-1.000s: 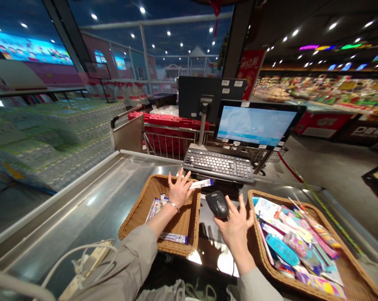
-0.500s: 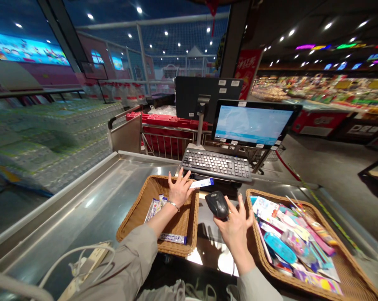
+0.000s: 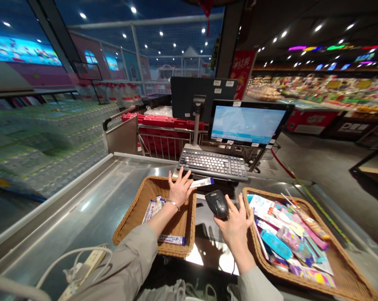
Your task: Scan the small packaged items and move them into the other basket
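Observation:
My left hand (image 3: 180, 189) is over the left wicker basket (image 3: 129, 211), shut on a slim white and blue packet (image 3: 201, 182) that sticks out toward the keyboard. My right hand (image 3: 235, 228) is shut on a black handheld barcode scanner (image 3: 217, 204), whose nose faces the packet. Several flat packets (image 3: 153, 211) lie in the left basket, and a blue and white one (image 3: 171, 239) lies by its front rim. The right wicker basket (image 3: 336, 246) is heaped with colourful packaged goods (image 3: 289, 238).
A steel checkout counter (image 3: 82, 200) runs along the left, with a power strip (image 3: 83, 267) and cable near my left arm. A keyboard (image 3: 212, 164) and monitor (image 3: 247, 124) stand ahead. Behind them is a red cart (image 3: 163, 138). Shrink-wrapped bottled water (image 3: 44, 142) is stacked at left.
The whole view has drifted slightly, with the counter and baskets shifting left in the frame. My hands, the packet and the scanner keep the same pose.

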Available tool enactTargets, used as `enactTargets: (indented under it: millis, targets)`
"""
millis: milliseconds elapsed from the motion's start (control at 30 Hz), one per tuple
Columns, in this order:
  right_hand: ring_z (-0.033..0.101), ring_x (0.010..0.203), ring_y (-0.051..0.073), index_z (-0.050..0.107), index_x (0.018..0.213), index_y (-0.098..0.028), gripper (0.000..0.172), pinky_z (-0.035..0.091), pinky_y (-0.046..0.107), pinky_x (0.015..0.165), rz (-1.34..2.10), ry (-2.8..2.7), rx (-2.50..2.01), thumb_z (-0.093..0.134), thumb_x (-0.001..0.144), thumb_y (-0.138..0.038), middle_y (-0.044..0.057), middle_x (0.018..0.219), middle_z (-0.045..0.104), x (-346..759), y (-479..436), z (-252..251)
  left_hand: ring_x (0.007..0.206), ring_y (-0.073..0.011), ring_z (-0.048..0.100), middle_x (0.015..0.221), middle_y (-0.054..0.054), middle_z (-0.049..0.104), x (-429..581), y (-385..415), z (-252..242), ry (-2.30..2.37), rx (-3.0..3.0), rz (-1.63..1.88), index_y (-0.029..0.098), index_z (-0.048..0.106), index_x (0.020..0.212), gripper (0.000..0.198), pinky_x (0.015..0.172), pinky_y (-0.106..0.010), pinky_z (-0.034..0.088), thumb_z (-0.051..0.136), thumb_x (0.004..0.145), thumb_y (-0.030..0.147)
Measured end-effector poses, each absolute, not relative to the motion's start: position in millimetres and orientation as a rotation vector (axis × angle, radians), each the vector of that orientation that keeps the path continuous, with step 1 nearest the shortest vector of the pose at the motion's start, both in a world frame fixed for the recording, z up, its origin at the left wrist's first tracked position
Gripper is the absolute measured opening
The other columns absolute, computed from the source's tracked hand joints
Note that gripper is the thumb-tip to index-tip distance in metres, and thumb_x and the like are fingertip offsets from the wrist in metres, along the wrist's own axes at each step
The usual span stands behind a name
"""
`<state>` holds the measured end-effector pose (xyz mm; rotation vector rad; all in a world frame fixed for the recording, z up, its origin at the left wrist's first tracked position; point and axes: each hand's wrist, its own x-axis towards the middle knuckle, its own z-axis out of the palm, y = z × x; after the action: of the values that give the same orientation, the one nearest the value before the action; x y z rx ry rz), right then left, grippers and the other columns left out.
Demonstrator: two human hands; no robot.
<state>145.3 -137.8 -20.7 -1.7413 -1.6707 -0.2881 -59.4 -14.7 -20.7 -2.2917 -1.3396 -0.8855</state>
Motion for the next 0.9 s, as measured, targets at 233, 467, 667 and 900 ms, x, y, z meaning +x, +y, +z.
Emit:
enactTargets:
  millis: [233,467,667,900]
  targets:
    - [0.028,0.14,0.035,0.071,0.085,-0.025,0.017,0.014,0.064,0.106,-0.318,-1.623,-1.803,0.059,0.076,-0.032,0.004,0.129,0.063,152.1,-139.4,-17.2,0.142,-0.0332,0.032,0.142,-0.006,0.054,-51.5,-10.8,-20.5,-1.306,-2.315,-0.889,0.029,0.069,0.108,0.024,0.113,-0.072,0.001,0.057,0.09,0.04]
    - [0.026,0.14,0.036,0.071,0.085,-0.023,0.019,0.017,0.063,0.105,-0.34,-1.583,-1.847,0.057,0.078,-0.033,0.006,0.133,0.06,161.1,-143.3,-19.4,0.142,-0.0328,0.032,0.142,-0.006,0.054,-36.5,-10.4,-15.5,-1.26,-2.347,-0.912,0.029,0.069,0.108,0.025,0.114,-0.071,0.002,0.057,0.089,0.041]
    - [0.027,0.14,0.034,0.071,0.086,-0.023,0.019,0.026,0.055,0.103,-0.391,-1.517,-1.895,0.059,0.076,-0.034,0.005,0.135,0.058,169.3,-147.4,-21.4,0.142,-0.034,0.032,0.142,-0.006,0.054,-21.5,-9.9,-10.1,-1.191,-2.374,-0.934,0.029,0.069,0.108,0.026,0.113,-0.071,0.002,0.059,0.088,0.043]
    - [0.027,0.14,0.034,0.072,0.087,-0.025,0.022,0.03,0.052,0.101,-0.394,-1.428,-1.953,0.057,0.076,-0.036,0.004,0.133,0.059,179.8,-156.4,-20.7,0.142,-0.0339,0.031,0.143,-0.005,0.053,-0.2,-13.0,-3.7,-1.136,-2.415,-0.943,0.03,0.069,0.108,0.027,0.114,-0.071,0.002,0.057,0.089,0.045]
